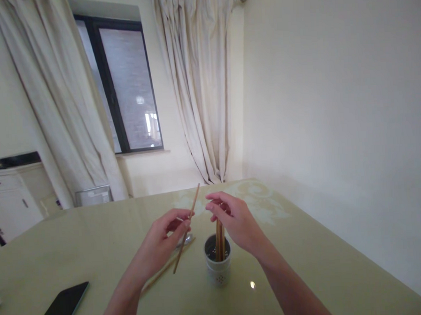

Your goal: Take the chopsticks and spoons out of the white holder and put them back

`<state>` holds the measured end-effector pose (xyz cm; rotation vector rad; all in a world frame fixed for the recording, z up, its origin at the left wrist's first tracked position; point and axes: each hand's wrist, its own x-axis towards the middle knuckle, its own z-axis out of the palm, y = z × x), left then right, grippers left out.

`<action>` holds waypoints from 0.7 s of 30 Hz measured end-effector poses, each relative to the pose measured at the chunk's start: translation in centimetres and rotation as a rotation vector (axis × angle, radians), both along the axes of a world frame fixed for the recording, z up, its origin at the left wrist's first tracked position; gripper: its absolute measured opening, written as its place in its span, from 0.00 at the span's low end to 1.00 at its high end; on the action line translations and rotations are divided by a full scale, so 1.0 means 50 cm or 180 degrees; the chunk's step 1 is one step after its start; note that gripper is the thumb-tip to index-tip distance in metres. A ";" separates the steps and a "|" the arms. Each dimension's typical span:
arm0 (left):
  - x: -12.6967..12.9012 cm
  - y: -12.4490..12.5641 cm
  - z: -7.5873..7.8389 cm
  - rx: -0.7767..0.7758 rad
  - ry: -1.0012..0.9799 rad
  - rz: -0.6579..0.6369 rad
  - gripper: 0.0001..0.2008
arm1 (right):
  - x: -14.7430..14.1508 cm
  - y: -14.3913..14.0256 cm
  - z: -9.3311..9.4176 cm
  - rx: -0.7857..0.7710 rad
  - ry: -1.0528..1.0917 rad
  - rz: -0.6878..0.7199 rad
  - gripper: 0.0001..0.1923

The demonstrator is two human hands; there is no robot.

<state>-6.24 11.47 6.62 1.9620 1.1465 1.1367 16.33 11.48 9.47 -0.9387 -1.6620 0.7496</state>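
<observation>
Pinching slim wooden chopstick, round white holder

Two hands: left hand, right hand. One white holder at lower centre with several chopsticks, count unclear. One chopstick in grip, one lying chopstick, one phone, one surface.

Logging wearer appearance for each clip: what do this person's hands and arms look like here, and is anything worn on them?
Both forearms are bare up to the frame's lower edge, with no sleeves in view. The left hand and right hand wear no gloves, and no rings, watch or bracelet can be seen. The fingers are slim, the nails look short and unpainted, and no markings show, though the picture is soft.
</observation>
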 end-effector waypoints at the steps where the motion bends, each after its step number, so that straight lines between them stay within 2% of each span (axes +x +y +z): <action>1: 0.016 -0.011 0.011 0.0052 -0.0067 -0.0102 0.14 | -0.006 -0.005 0.000 -0.0026 0.0108 0.0165 0.11; 5: 0.056 -0.031 0.028 0.0247 -0.0033 -0.0211 0.11 | -0.011 -0.013 0.006 -0.0042 0.0487 0.0444 0.10; 8: 0.047 -0.014 0.015 0.0264 0.0270 0.0020 0.15 | 0.010 -0.008 0.016 0.0143 0.0755 0.0184 0.12; 12: 0.009 0.032 -0.042 0.0109 0.1671 0.0801 0.14 | 0.055 0.008 0.026 0.0444 0.0840 -0.0445 0.16; 15: -0.010 0.056 -0.101 -0.0459 0.2687 0.0962 0.09 | 0.080 0.026 0.022 0.0436 0.0630 -0.0722 0.18; 18: -0.017 0.068 -0.148 -0.0844 0.3103 0.0911 0.08 | 0.087 0.046 0.006 0.0289 0.0229 -0.0766 0.17; 21: -0.021 0.073 -0.173 -0.0982 0.3194 0.0907 0.10 | 0.082 0.063 -0.014 0.0067 -0.0332 -0.0703 0.12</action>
